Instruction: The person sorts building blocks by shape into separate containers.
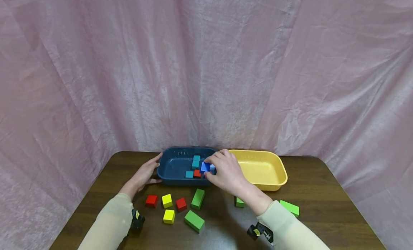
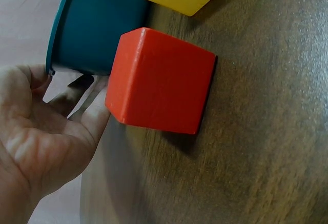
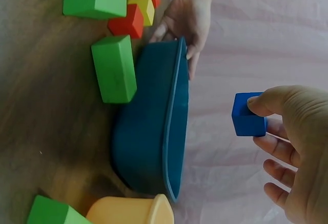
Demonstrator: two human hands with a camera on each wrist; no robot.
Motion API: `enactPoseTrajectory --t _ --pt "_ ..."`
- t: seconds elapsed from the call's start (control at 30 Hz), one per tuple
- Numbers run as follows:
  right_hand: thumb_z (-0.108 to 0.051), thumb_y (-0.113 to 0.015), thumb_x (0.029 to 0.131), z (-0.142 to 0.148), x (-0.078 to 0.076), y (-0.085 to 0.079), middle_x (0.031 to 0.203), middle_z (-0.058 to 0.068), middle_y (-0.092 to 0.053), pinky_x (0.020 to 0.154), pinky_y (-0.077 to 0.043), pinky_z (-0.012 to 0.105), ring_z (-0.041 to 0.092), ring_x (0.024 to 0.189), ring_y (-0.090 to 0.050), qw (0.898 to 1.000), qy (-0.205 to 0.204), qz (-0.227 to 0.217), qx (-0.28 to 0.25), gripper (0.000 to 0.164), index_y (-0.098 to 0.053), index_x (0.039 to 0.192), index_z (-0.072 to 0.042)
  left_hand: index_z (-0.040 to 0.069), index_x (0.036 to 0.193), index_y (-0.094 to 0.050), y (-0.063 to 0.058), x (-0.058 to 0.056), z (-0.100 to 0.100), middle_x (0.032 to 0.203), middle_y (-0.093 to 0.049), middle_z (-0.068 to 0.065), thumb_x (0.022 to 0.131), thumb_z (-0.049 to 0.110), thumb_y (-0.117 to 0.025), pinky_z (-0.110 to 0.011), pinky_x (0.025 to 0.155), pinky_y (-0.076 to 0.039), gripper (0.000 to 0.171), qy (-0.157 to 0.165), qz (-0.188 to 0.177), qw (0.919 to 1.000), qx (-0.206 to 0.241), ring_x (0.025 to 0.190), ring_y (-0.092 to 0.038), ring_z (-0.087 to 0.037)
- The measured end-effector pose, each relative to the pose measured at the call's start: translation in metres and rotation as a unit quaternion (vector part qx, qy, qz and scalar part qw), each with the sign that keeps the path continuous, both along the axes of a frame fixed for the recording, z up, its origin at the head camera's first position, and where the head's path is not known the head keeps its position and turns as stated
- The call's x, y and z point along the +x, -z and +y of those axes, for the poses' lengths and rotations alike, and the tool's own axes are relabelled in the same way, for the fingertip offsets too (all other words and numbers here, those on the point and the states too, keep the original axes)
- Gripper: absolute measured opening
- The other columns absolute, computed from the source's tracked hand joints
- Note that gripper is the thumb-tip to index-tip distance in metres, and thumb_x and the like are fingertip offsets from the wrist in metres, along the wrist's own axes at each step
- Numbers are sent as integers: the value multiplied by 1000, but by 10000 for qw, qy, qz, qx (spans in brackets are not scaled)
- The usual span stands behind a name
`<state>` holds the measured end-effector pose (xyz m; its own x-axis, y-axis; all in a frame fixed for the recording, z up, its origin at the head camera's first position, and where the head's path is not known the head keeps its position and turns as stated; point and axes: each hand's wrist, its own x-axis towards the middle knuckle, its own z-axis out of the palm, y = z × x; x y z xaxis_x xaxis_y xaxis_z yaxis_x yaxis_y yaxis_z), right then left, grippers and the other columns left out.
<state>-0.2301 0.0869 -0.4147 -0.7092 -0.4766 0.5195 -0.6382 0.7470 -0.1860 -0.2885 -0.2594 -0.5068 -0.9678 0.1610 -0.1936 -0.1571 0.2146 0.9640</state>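
Observation:
My right hand (image 1: 227,171) pinches a blue cube (image 3: 249,115) between thumb and fingers. In the head view the cube is over the right part of a dark blue tub (image 1: 174,182), above its rim in the right wrist view. Inside lie several light blue blocks (image 1: 195,164) and a red block (image 1: 197,173); my right hand hides part of that end. At the tub's left end, my left hand (image 1: 145,174) rests against the wall and rim, fingers extended. Close to that hand, a red cube (image 2: 159,83) stands on the table.
A yellow tub (image 1: 258,187) stands right of the blue one. In front lie yellow cubes (image 1: 169,216), another red cube (image 1: 181,204) and green blocks (image 1: 194,221). Two more green blocks (image 1: 289,208) lie near my right forearm, one partly hidden. A pink curtain (image 1: 206,71) hangs behind the table.

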Motion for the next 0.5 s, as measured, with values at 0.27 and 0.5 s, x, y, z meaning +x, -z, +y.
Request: enactPoseTrajectory --t 0.27,0.5 --pt "-31 -86 81 4 -13 -4 104 0 -72 85 -45 39 21 99 -53 9997 198 -114 -73 31 -78 107 -16 27 166 -17 -1 1 -1 168 -14 -21 109 20 -34 -57 92 -55 60 42 41 10000 53 136 -45 -47" --pt "-35 -84 83 5 -19 -1 105 -1 -72 84 -44 37 20 99 -53 9991 343 -241 5 31 -78 108 -18 26 166 -19 -2 1 -1 167 -17 -23 109 20 -35 -57 91 -55 60 16 -3 9999 144 134 -47 -46"
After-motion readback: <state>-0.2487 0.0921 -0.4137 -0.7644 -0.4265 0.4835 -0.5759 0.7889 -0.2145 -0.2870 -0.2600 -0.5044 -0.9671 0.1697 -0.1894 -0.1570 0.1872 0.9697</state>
